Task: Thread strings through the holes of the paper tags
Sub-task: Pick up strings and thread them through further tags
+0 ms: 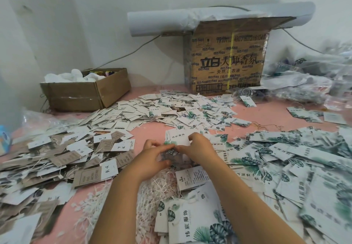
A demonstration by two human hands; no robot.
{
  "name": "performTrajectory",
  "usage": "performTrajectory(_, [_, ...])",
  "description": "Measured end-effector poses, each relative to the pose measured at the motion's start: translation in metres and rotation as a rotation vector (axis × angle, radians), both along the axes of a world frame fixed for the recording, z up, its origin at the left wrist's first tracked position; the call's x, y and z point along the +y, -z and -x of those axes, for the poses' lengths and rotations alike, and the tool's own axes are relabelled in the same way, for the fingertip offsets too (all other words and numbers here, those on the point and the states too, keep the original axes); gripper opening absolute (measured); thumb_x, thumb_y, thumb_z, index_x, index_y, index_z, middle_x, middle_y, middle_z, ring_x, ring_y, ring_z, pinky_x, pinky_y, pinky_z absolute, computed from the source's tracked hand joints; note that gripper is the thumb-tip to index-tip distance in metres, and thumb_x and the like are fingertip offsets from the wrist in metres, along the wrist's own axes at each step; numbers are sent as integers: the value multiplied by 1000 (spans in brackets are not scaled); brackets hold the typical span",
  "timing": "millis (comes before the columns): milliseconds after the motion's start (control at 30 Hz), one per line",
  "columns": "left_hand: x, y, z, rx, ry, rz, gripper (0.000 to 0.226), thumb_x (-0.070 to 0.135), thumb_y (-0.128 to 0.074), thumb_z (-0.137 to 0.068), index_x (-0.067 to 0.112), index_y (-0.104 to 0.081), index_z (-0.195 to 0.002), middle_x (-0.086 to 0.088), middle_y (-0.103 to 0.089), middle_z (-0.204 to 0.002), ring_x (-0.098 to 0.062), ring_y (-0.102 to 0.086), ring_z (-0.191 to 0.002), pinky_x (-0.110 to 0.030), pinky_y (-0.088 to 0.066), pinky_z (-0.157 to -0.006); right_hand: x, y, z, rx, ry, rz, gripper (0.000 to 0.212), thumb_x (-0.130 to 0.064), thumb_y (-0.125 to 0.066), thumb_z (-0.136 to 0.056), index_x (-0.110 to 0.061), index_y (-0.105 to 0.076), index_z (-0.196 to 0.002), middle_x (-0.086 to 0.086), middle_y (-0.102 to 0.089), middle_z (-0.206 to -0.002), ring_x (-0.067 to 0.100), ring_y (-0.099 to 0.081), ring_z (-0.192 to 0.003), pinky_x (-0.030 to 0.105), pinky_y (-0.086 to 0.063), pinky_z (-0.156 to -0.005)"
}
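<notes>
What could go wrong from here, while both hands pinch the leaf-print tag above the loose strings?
1. The left hand and right hand pinch the leaf-print tag close together. The hole is hidden there, so a string may miss it.
2. The loose strings lie in a tangled heap below the hands, so pulling one might drag others along.
3. The tag piles crowd both sides, so a finished tag could get mixed in.

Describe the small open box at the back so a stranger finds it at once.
Start at the tall brown cardboard carton with black printing against the white wall. Go left along the pink tabletop to the low plain brown cardboard box. Unlike the carton, it is unprinted, open-topped and stuffed with white crumpled material.
</notes>
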State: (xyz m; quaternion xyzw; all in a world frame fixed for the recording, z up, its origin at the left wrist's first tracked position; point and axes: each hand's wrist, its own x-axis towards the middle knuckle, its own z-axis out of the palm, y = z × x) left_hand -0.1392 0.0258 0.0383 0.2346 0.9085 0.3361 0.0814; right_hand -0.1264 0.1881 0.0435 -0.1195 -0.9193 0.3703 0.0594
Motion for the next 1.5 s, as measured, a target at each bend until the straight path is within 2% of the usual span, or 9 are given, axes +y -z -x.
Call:
performTrajectory(167, [1,-2,0,78,-8,-46,49,21,-59,-91,35,-44,-136,13,-31,-126,-2,-35,-113,-21,-27,-95,6,0,1,84,26,181,29,-31,-71,-80,-15,-50,-91,-3,-48,-79,14,-49,-72,27,-39,-62])
performTrajectory(333, [3,-1,-2,125,-22,-69,48,22,-56,-93,29,-42,-139,14,-31,-142,0,-31,-120,-31,-27,-108,9,2,2,95,5,216,48,-32,-67,-83,-18,-32,-54,-4,-32,-46,15,-28,-44,26,-25,-50])
performTrajectory(667, [5,4,0,144,-46,-80,47,22,-56,-93,24,-43,-138,12,-34,-143,2,-32,-117,-21,-23,-102,2,4,0,34,-10,-225,48,-49,-51,-90,-13,-42,-60,0,-44,-56,15,-41,-51,25,-33,-48])
performTrajectory(800, [7,3,-3,121,-71,-116,47,22,-57,-92,23,-43,-137,11,-36,-142,-2,-36,-120,-30,-30,-109,0,1,-2,114,-58,-341,41,-44,-44,-95,-7,-56,-83,9,-61,-82,24,-56,-80,34,-48,-71])
performTrajectory(1000, [5,-1,-6,102,-139,-155,47,25,-57,-93,26,-42,-137,8,-36,-142,-25,-48,-119,-41,-38,-105,-1,0,-2,205,-85,-425,38,-37,-40,-98,-3,-58,-92,13,-60,-94,28,-51,-93,31,-31,-70])
performTrajectory(1200, [4,1,-5,96,-147,-203,47,25,-56,-93,24,-41,-137,8,-37,-142,-13,-42,-124,-38,-36,-106,1,-5,-2,246,-60,-51,38,-23,-47,-95,-13,-36,-60,0,-38,-56,15,-32,-50,27,-24,-48])
performTrajectory(1367, [5,-4,-6,115,-236,-365,47,45,-44,-92,23,-45,-133,4,-46,-135,-6,-44,-113,-28,-37,-96,2,-19,-9,363,-132,317,36,-21,-54,-92,-8,-47,-59,-3,-29,-50,9,-24,-42,24,-22,-47])
performTrajectory(1467, [5,-12,-7,-57,-321,-624,44,55,-48,-84,22,-59,-110,-5,-53,-114,-22,-62,-94,-41,-48,-91,0,-27,-15,326,-294,391,29,-20,-57,-91,-11,-59,-64,-5,-31,-49,6,-24,-40,21,-22,-42])
performTrajectory(1500, [4,-15,-7,-116,-313,-728,42,53,-55,-80,18,-63,-103,-16,-60,-70,-26,-62,-75,-38,-55,-78,-1,-28,-16,315,-330,375,29,-21,-57,-91,-16,-58,-63,-8,-33,-47,6,-25,-40,20,-22,-42])
